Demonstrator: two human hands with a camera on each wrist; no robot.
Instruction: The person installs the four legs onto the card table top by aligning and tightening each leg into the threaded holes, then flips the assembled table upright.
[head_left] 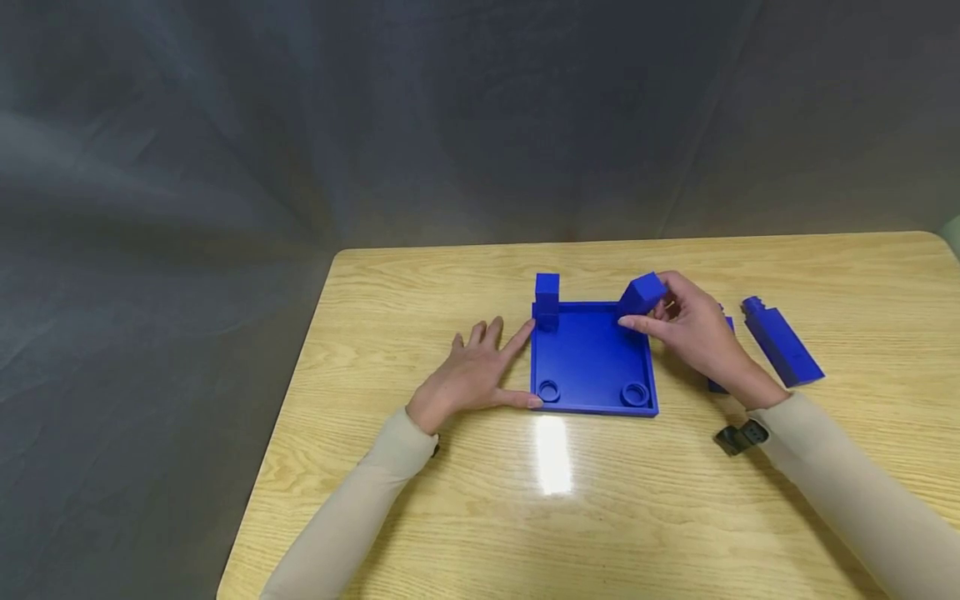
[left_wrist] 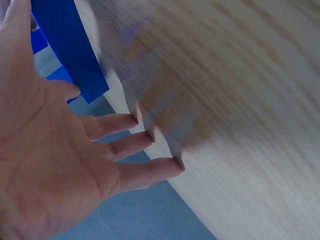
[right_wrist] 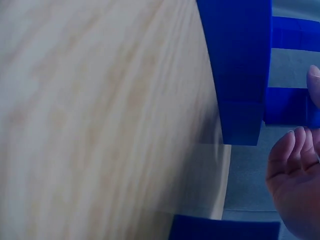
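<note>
A square blue tabletop [head_left: 592, 358] with a raised rim lies underside up on the wooden table. One blue table leg [head_left: 547, 292] stands upright at its back left corner. My right hand [head_left: 699, 329] pinches another blue table leg [head_left: 642, 293] between thumb and fingers at the back right corner. In the right wrist view this held leg [right_wrist: 286, 106] meets the tabletop [right_wrist: 240, 65]; its threaded end is hidden. My left hand [head_left: 474, 375] is spread out, thumb and index finger touching the tabletop's left rim. Round threaded sockets [head_left: 635, 394] show at both front corners.
To the right lies a loose blue leg [head_left: 783, 343] with a threaded end. Another loose leg [head_left: 717, 386] is partly hidden under my right wrist. A dark curtain [head_left: 525, 125] hangs behind the wooden table [head_left: 420, 283].
</note>
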